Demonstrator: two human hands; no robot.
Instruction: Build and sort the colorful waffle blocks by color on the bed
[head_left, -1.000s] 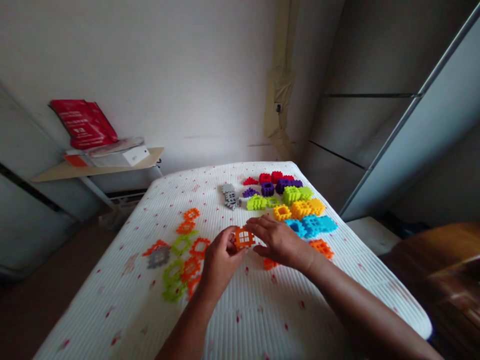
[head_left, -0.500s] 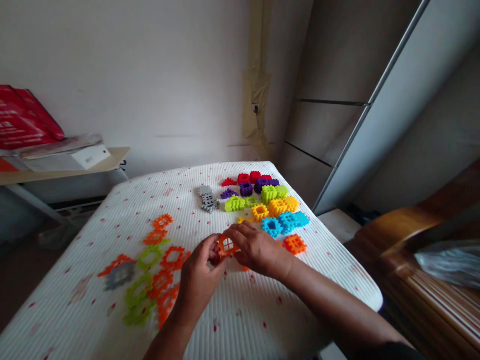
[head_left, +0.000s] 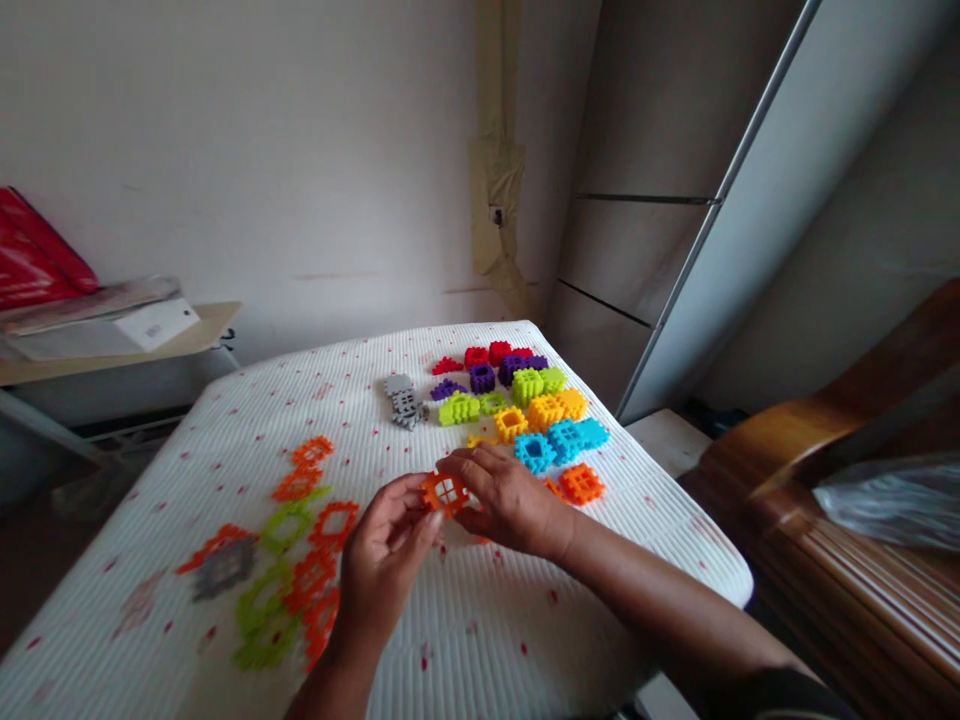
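Both my hands meet over the middle of a white quilted table cover point(head_left: 525, 640). My left hand point(head_left: 382, 560) and my right hand point(head_left: 502, 500) pinch a small orange window-grid block point(head_left: 444, 492) between their fingertips, held just above the cover. Loose flat orange and green frame pieces point(head_left: 300, 560) lie to the left of my left hand, with a grey piece point(head_left: 223, 565) among them. Behind my right hand stand built cubes: blue point(head_left: 559, 440), yellow-orange point(head_left: 544, 410), green point(head_left: 536, 383), purple point(head_left: 482, 378) and red point(head_left: 487, 354). An orange cube point(head_left: 581, 484) sits right of my right hand.
A grey block cluster point(head_left: 403, 400) lies at the back of the cover. A shelf point(head_left: 112, 345) with a white box and red bag stands at the left wall. A wooden piece of furniture point(head_left: 840, 500) and a grey panel point(head_left: 750, 220) border the right side.
The view has swung rightward, so everything slid left in frame. My hands have kept hold of the orange block and turned it slightly between the fingers.
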